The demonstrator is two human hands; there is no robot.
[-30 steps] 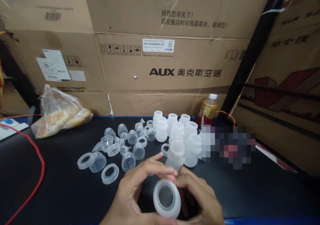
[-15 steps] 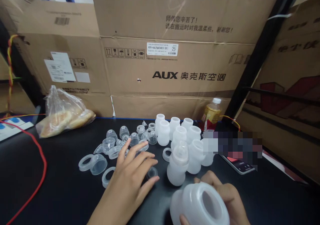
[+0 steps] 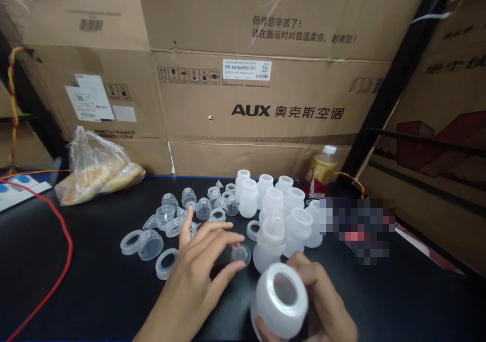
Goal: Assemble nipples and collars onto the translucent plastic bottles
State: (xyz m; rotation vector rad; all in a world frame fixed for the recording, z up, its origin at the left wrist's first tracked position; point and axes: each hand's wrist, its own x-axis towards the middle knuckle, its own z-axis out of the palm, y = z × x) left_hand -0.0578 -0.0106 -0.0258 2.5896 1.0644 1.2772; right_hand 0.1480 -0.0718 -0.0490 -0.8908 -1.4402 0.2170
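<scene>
Middle cardboard box [image 3: 266,104] printed "AUX 奥克斯空调" in black; its white label [image 3: 246,70] reads "KFR-46G", partly legible, and "25". Upper box [image 3: 273,12] printed "师傅您辛苦了!请在搬运时对我温柔些,谢谢您!", with a handwritten "9" above. Left box [image 3: 76,78] carries a barcode and white stickers, too small to read

We see milky white bottles [image 3: 271,200] on a black table [image 3: 76,291]. The caps [image 3: 150,244] are see-through. The boxes [image 3: 266,109] are brown with black letters. The wire [image 3: 61,261] is red. The drink [image 3: 321,172] is yellow with a white lid.
</scene>
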